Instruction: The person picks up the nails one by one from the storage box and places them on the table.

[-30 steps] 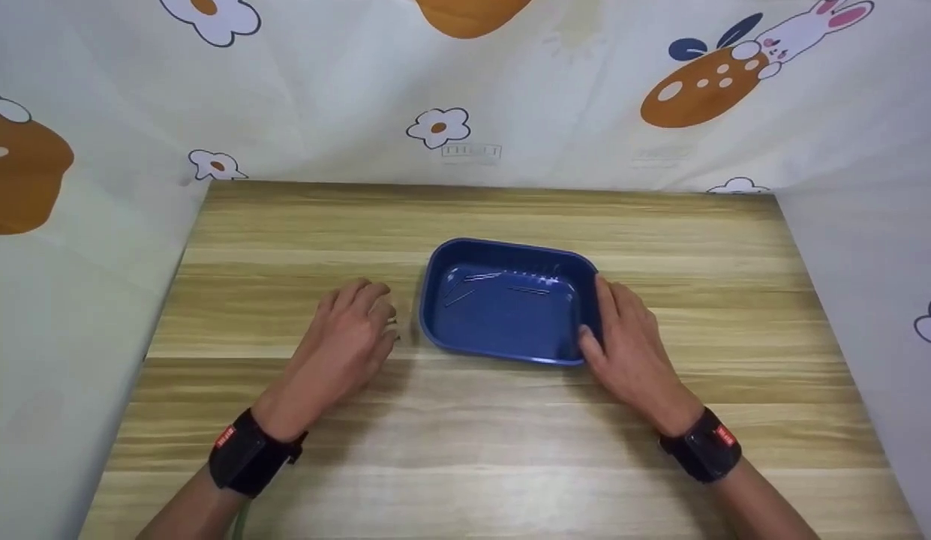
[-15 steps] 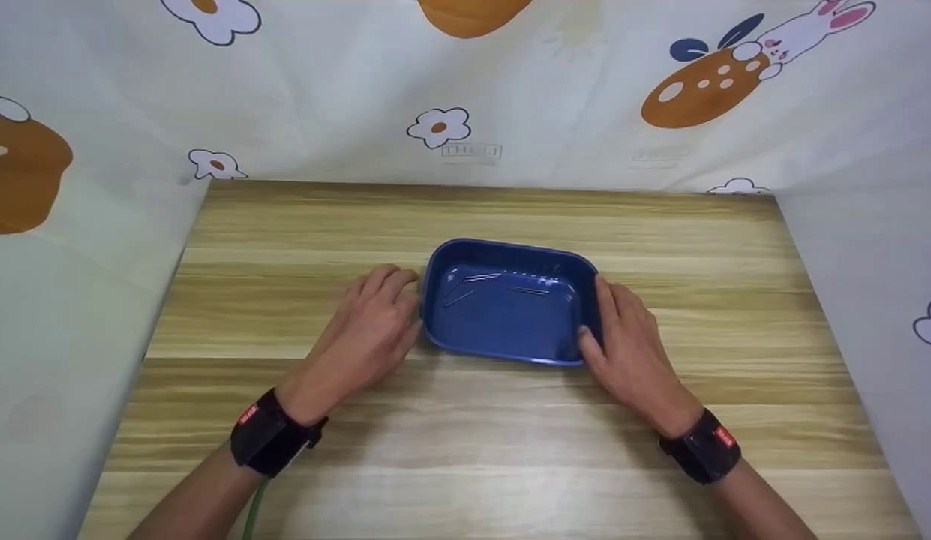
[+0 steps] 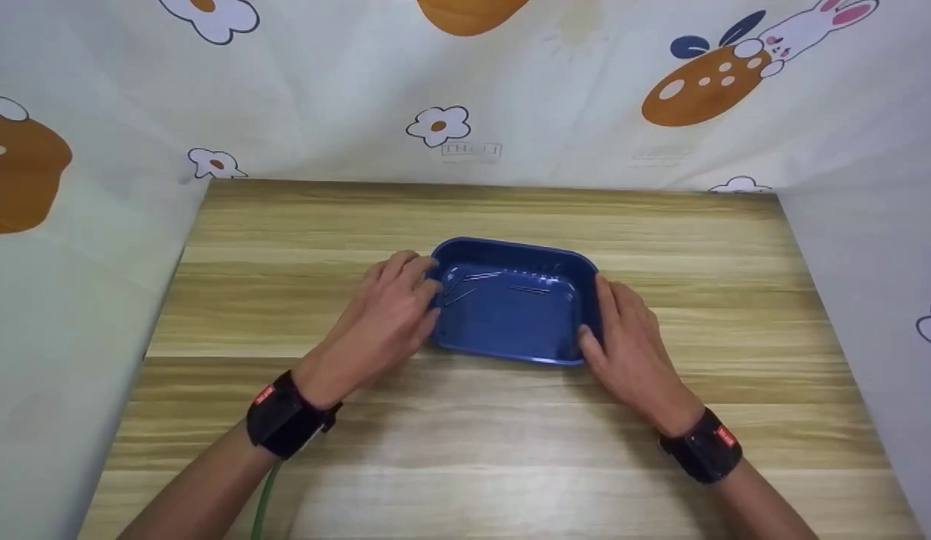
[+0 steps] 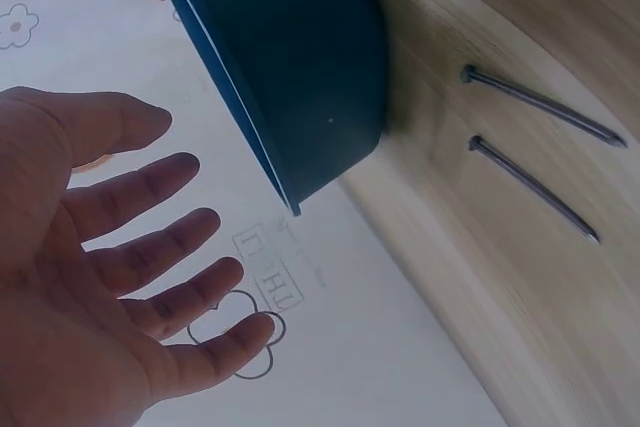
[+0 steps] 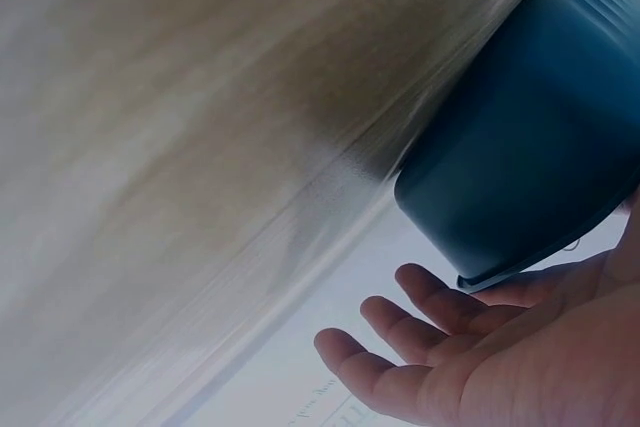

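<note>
A blue plastic tub [image 3: 510, 322] stands on the table with several thin metal nails [image 3: 530, 289] lying in it. My right hand [image 3: 630, 349] holds its right end, the thumb over the rim. In the right wrist view the other fingers [image 5: 385, 382] extend loosely under the rim of the tub [image 5: 530, 147]. At the tub's left end is my left hand [image 3: 394, 311], fingertips over the rim in the head view. In the left wrist view this hand [image 4: 130, 247] has its fingers spread, with nothing held. Two nails [image 4: 545, 107] lie on the table beside the tub, hidden in the head view.
The wood-grain table [image 3: 495, 450] is bounded at the back and sides by a pale printed cloth [image 3: 345, 97]. A green cord [image 3: 264, 499] hangs by the left forearm. Black bands [image 3: 289, 416] are on both wrists.
My left hand has moved right and away from me, from beside the tub to over its left rim. The right hand and the tub have stayed put.
</note>
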The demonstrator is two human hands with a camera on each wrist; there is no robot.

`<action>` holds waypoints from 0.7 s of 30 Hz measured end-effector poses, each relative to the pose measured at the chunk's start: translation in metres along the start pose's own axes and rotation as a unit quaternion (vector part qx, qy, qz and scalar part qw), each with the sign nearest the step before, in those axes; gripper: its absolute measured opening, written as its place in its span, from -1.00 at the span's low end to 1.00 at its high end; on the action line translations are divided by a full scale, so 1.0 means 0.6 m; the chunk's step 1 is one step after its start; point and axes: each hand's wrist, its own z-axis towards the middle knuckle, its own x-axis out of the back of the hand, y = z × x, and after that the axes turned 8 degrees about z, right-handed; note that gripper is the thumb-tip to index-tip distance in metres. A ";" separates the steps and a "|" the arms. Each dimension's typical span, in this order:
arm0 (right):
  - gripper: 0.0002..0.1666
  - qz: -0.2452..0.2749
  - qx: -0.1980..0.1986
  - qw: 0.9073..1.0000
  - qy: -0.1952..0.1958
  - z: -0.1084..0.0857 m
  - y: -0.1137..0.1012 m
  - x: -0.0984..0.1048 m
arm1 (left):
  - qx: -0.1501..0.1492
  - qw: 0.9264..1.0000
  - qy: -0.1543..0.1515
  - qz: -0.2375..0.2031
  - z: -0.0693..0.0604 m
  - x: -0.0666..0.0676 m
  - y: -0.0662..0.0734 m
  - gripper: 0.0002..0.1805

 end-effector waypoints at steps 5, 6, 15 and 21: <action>-0.04 0.004 -0.001 1.000 -0.007 0.000 0.000 -0.001 | -0.004 1.000 -0.011 0.002 0.012 -0.003 0.007 -0.71; -0.05 0.003 -0.001 1.000 -0.008 0.000 0.000 0.000 | -0.005 1.000 -0.014 0.002 0.015 -0.004 0.009 -0.72; -0.06 0.000 0.001 1.000 -0.006 0.000 0.000 0.002 | -0.018 0.999 -0.036 0.001 0.045 -0.009 0.028 -0.73; -0.04 0.000 0.002 1.000 -0.006 0.000 0.002 0.002 | -0.023 0.999 -0.049 -0.001 0.059 -0.012 0.034 -0.73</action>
